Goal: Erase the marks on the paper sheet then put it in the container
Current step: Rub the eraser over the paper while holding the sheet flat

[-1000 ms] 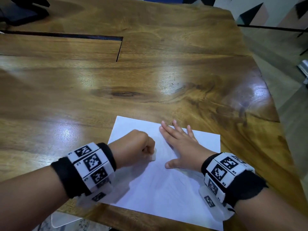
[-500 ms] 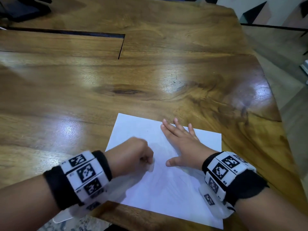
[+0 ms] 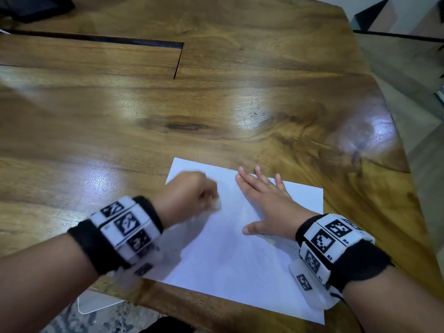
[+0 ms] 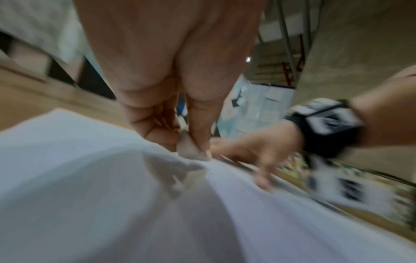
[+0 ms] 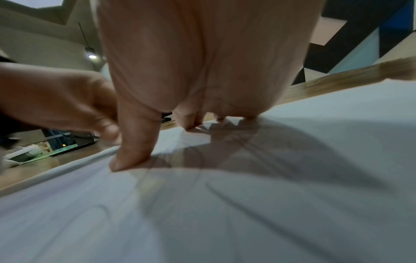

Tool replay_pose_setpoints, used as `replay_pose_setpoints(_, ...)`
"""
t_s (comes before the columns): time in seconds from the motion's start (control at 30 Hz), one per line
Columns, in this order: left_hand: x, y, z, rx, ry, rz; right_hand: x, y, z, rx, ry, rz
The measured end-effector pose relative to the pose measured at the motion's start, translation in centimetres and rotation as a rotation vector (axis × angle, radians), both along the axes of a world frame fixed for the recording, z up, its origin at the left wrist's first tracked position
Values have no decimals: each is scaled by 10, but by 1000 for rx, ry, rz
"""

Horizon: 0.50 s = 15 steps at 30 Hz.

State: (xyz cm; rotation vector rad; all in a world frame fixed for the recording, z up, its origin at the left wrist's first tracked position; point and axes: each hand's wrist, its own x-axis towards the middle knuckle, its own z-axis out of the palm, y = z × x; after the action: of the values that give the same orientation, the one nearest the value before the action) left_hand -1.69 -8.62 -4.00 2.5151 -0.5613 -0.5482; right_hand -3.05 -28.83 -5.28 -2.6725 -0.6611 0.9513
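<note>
A white paper sheet lies near the front edge of the wooden table. Faint pencil lines curve across it under my right hand. My left hand is curled into a fist, pinching a small white eraser against the sheet's upper left part; the hand is blurred. Flat on the sheet's upper middle lies my right hand, its fingers straight and spread, thumb out to the left. In the left wrist view the paper fills the lower frame.
A long dark slot runs across the far left of the table. A dark object sits at the far left corner. Below the table's front edge a pale translucent thing shows over the speckled floor. The table's right edge drops to floor.
My left hand with the eraser has slid back and forth over the sheet's upper left and is now further up. The right hand has stayed flat on the paper.
</note>
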Motion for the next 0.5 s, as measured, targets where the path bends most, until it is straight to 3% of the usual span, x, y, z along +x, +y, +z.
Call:
replay_pose_setpoints(0.1, 14, -6, -5, -33, -78, 90, 1, 1, 1, -6, -2, 3)
replay_pose_setpoints(0.27, -34, 15, -10, -107, 9, -70, 0, 1, 1, -10, 0, 1)
replay_pose_setpoints(0.37, -30, 21, -8, -48, 95, -129, 0, 1, 0, -16, -4, 0)
replay_pose_setpoints(0.5, 7, -1, -4, -63, -56, -3, 0, 0, -2, -3, -13, -6)
